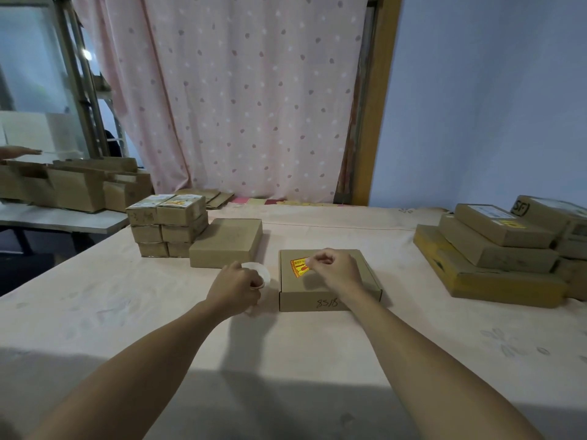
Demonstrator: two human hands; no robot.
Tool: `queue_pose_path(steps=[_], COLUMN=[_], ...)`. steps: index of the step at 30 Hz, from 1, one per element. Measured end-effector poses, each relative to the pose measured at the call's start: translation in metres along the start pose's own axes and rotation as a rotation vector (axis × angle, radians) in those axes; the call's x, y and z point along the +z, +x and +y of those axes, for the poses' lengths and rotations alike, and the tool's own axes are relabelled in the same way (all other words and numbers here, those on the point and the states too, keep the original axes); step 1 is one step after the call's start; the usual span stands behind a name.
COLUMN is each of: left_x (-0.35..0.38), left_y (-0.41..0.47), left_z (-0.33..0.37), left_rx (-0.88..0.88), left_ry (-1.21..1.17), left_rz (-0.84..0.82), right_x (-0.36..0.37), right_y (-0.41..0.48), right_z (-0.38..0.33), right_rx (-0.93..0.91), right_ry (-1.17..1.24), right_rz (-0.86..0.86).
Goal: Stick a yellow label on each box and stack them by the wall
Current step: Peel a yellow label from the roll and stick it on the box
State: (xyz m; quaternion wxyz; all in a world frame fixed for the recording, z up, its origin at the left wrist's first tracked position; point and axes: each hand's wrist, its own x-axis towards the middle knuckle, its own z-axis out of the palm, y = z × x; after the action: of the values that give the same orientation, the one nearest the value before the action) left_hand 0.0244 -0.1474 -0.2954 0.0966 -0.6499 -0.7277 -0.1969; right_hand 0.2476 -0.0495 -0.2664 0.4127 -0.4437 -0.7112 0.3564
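Note:
A flat cardboard box (330, 290) marked "8518" lies on the table in front of me. A yellow label (298, 267) sits on the left part of its lid, and my right hand (333, 268) pinches the label's right edge with curled fingers. Just left of the box, my left hand (236, 289) grips a white roll of label backing (259, 271) on the tablecloth. A plain flat box (227, 242) lies behind it. Beside that stands a stack of small boxes (168, 228) whose top ones carry labels.
A pile of labelled flat boxes (489, 252) stands at the right by the blue wall. Another table at the far left holds open cartons (73, 185), with another person's hand (19, 151) above them. A pink curtain hangs behind. The tablecloth (286, 360) stretches toward me.

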Motion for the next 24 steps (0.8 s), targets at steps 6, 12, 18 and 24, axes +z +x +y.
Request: queue_pose_path(steps=[6,12,18,24], left_x=[0.001,0.001,0.013,0.034], left_y=[0.004,0.018,0.043,0.059], left_z=[-0.009,0.031,0.097,0.139], left_rx=[-0.034,-0.093,0.088,0.110], left_ry=[-0.063,-0.421,-0.436,-0.456], left_rz=[0.055,0.038,0.110,0.100], right_x=[-0.008,-0.026,-0.052,-0.078], right_y=[-0.005,-0.004,0.000,0.013], right_z=[0.007,0.017,0.029,0.047], right_rx=[0.027,0.040,0.021,0.050], right_ry=[-0.050,-0.020,-0.070,-0.170], right_rz=[0.005,0.002,0.027,0.042])
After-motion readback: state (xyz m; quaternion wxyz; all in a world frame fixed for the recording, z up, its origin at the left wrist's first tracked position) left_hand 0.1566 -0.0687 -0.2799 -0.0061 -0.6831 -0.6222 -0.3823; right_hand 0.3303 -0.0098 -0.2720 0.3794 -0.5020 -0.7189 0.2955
